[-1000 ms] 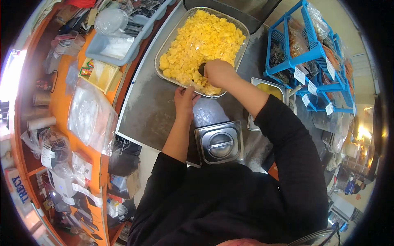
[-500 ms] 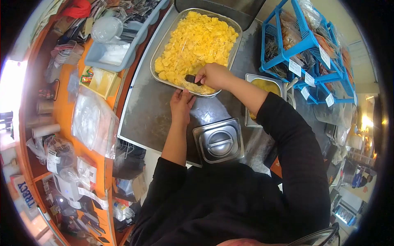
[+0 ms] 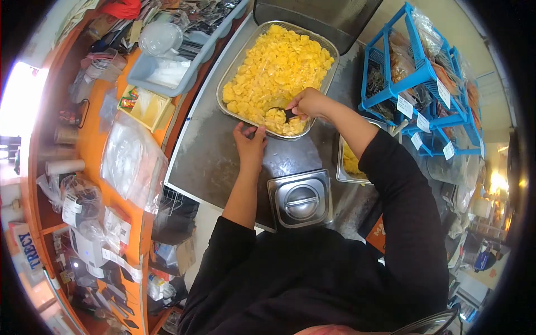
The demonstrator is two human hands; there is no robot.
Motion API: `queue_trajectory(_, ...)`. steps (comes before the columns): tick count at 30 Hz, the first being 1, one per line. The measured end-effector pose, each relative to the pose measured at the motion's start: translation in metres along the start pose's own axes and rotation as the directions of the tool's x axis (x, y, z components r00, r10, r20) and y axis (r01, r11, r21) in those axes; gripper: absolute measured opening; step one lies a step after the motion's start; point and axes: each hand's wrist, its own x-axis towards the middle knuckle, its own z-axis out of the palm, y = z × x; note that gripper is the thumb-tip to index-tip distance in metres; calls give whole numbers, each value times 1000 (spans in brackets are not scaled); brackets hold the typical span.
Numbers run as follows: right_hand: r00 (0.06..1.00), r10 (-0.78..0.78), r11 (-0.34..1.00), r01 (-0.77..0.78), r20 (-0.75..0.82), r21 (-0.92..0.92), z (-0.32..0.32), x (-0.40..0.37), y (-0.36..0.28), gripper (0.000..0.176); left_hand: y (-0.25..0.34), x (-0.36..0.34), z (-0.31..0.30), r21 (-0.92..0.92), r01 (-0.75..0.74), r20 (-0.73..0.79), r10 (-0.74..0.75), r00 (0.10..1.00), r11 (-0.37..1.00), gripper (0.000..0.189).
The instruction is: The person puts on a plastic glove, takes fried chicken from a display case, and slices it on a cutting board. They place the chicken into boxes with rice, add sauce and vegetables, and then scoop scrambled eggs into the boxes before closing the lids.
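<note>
A large metal tray [image 3: 225,106] is heaped with yellow food in soft lumps [image 3: 279,64]. My right hand [image 3: 310,104] is closed around the black handle of a spoon [image 3: 288,115], whose bowl carries yellow lumps at the tray's near end. At the tray's near left corner, my left hand [image 3: 250,144] grips the rim with bent fingers. A square steel lid [image 3: 301,198] with a bar handle lies on the counter, nearer my body. Beside my right forearm stands a smaller steel pan [image 3: 352,177] with yellow food, partly covered by my sleeve.
Blue tiered baskets [image 3: 410,92] with bagged goods and labels stand at right. At left, an orange shelf [image 3: 92,142] holds a grey bin [image 3: 146,88], a small yellow box [image 3: 146,107] and clear plastic bags [image 3: 128,162]. A dark panel [image 3: 318,17] rises behind the tray.
The spoon has moved slightly right and its bowl now shows loaded with yellow lumps. My left hand stays at the rim. The whole view has shifted a little.
</note>
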Motion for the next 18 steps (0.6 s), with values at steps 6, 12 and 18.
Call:
queue_trajectory(6,993,98,977,-84,-60,196,-24,-24,-6,21,-8,1,-2,14,-83,-45,84,995,996,67)
queue_trajectory(12,990,77,974,-50,-116,220,-70,-108,-7,20,5,-9,-6,-18,-151,-55,150,987,988,55)
queue_trajectory(18,925,-71,997,70,-373,-16,-106,-204,66,22,5,-12,-3,-27,19,-28,-20,999,999,58)
